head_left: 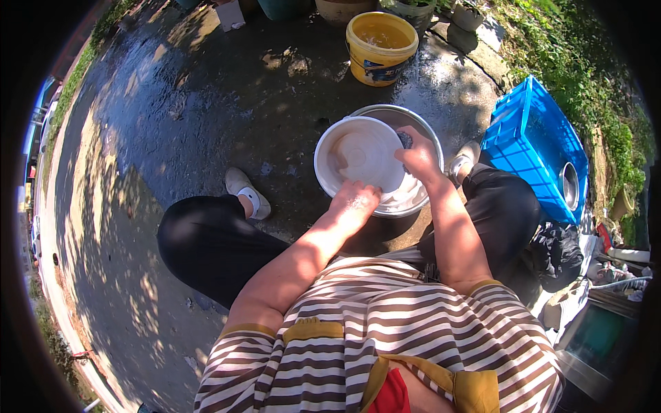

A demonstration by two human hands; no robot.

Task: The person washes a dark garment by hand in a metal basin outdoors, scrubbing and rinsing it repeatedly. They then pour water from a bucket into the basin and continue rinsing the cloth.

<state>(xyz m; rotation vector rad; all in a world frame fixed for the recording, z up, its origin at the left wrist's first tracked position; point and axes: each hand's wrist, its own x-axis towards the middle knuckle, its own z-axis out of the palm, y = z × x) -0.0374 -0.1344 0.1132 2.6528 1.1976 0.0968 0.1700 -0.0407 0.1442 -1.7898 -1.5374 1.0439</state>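
Note:
A white bowl [348,148] is held tilted over a round metal basin [432,131] between my knees. The inside of the bowl has a cloudy, wet look. My left hand [357,199] grips the near rim of the bowl, fingers curled over the edge. Inside my right hand [420,155] is a dark grey scouring pad [405,140], pinched by the fingers against the right side of the bowl. Part of the basin is covered by the bowl and my right hand; whitish liquid shows at its lower right.
Beyond the basin stands a yellow bucket [383,51] of water. At the right is a blue plastic crate [513,131] with a metal bowl [569,186] inside. A black plastic bag [559,255] lies near the crate. Wet concrete ground [172,124] spreads to the left.

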